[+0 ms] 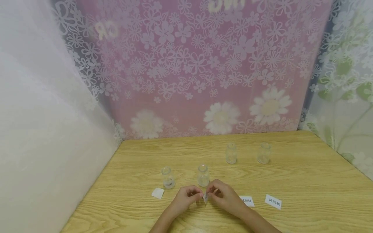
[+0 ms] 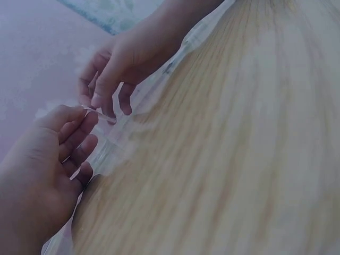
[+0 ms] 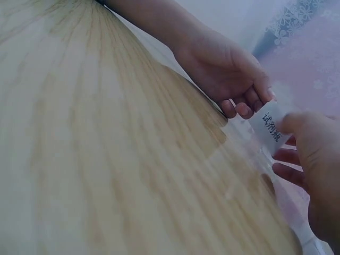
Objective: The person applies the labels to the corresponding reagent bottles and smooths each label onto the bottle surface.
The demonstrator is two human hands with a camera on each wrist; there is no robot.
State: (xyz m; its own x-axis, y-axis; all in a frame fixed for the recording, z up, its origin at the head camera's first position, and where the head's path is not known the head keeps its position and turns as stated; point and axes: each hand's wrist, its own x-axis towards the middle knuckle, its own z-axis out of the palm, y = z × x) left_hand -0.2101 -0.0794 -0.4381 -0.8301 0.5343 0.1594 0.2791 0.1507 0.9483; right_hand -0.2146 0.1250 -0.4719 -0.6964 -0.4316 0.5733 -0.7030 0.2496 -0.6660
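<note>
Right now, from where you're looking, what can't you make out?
Head view: the left end of the loose label, hidden behind the right hand.
Head view: the print on the held label, too small and steeply angled.
Left wrist view: the held label's print, seen almost edge-on.
Head view: the upper wall lettering, cut off by the top edge.

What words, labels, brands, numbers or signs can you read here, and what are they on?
"试剂瓶": held label.
"试剂瓶": rightmost label.
"…剂瓶": partly covered label, first character not fully visible.
Left jar: print too small and blurred to read surely.
Curtain: pale letters too blurred to read.
</note>
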